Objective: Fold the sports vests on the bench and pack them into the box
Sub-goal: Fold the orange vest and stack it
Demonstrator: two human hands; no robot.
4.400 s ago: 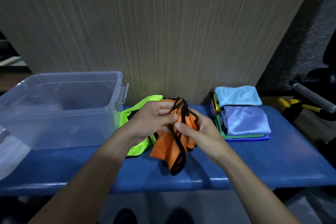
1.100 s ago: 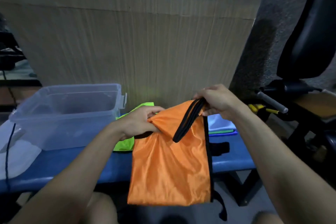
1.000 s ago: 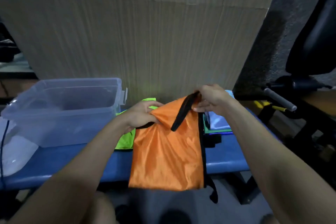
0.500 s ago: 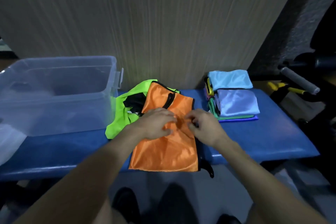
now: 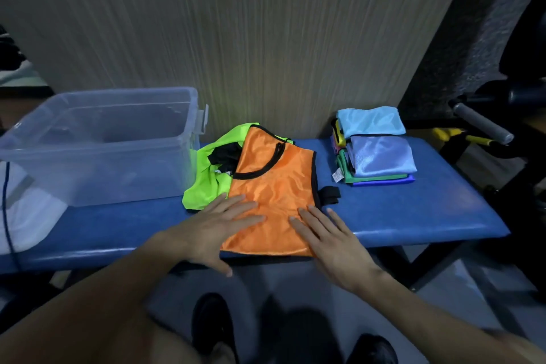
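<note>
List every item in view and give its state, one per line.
orange vest: spread flat on bench, unfolded
green vest: crumpled, partly under the orange one
folded vests: stacked on bench
box: open, no lid on it
left hand: flat on orange vest
right hand: flat on orange vest

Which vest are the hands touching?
The orange vest, spread flat on the bench under both open hands. The lime green vest lies crumpled beside it, and the folded stack sits apart, untouched.
</note>
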